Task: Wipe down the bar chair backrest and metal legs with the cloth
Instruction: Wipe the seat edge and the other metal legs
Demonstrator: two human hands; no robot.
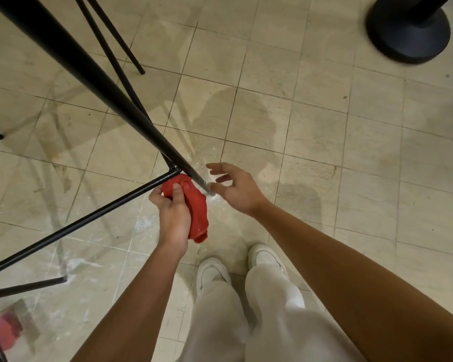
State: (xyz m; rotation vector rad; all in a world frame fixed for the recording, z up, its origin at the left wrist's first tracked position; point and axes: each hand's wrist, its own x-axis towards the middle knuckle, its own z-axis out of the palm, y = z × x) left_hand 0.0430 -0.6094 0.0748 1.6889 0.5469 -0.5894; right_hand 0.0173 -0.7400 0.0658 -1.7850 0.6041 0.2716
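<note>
Cloth (194, 205), red and bunched, sits low on the chair, pressed against the joint where the thick black leg (94, 82) meets the thin crossbar (89, 218), close to the leg's foot on the tiled floor (324, 126). Bunching it this way probably gives a firm pad to rub the metal at that corner. The left hand (171, 207) is clenched around the cloth's upper part, thumb on top, while the loose end hangs down past the wrist. So the cloth lies inside that fist and just to its right, touching the metal. The right hand (233, 188) grips nothing; its fingers are spread and curled just beside the leg's lower end, likely ready to steady it. White shoes (267, 257) stand near, below the hands. A dark round base (408, 35) rests well apart, at the upper right.
</note>
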